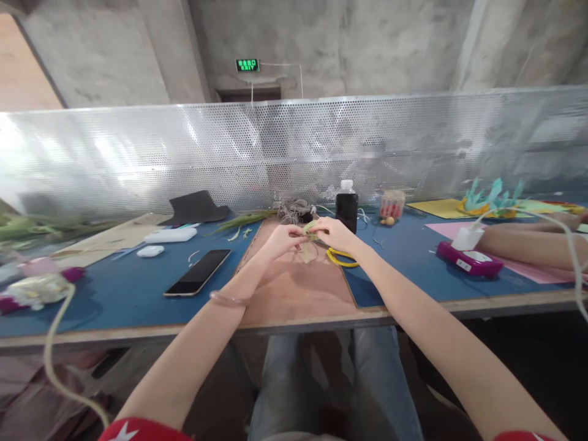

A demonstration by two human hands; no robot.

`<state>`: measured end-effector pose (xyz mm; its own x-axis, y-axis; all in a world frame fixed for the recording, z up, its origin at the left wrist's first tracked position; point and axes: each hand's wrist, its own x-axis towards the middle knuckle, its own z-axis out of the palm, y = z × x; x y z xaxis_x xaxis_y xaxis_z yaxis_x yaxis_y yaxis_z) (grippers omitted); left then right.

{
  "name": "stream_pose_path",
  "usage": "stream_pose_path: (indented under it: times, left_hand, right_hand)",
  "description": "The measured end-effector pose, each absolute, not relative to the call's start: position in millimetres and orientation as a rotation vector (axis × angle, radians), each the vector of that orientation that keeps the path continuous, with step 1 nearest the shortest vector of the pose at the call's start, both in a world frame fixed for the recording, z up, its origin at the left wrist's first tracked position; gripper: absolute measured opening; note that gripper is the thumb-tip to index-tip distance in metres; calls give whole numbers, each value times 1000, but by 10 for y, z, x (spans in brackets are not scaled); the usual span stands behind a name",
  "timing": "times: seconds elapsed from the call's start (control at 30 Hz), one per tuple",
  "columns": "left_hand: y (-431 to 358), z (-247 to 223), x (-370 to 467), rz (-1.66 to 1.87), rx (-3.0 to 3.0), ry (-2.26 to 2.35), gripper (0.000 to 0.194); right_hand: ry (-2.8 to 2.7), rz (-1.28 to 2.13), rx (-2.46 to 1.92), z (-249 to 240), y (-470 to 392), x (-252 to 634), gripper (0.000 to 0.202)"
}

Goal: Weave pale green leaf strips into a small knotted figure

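My left hand (283, 240) and my right hand (336, 235) meet above a brown board (280, 288). Both are closed, fingertips pinching a pale green leaf-like strip (312, 226) between them. A thin end of the strip hangs below the fingers; its exact shape is too small to make out. Beside my right hand lies a pair of yellow handle loops (340, 258), probably scissors, partly covered by my wrist. Behind the hands sits a tangled bundle of grey cord (294, 211). A dark bottle with a white cap (346, 208) stands just behind my right hand.
On the blue table (138, 306) lie a phone (198, 273), a white case (150, 251) and green leaves (248, 219). A clear jar (392, 204) stands at the back. To the right are a purple power strip (468, 258) with a cable and another person's arm (528, 245). A perforated metal screen (294, 147) closes the back.
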<state>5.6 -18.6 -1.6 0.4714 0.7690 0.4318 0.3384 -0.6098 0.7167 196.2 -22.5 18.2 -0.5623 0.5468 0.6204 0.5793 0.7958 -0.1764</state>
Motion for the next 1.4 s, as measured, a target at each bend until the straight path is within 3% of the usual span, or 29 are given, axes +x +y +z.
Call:
stream_pose_path:
  times: [0.37, 1.4]
  left_hand:
    - [-245, 11, 89, 1039, 2185, 966, 18]
    - [-200, -6, 61, 1005, 2163, 884, 17]
  right_hand:
    - [-2340, -289, -865, 129, -260, 1823, 18]
    - [-2164, -24, -1037, 131, -228, 1892, 20]
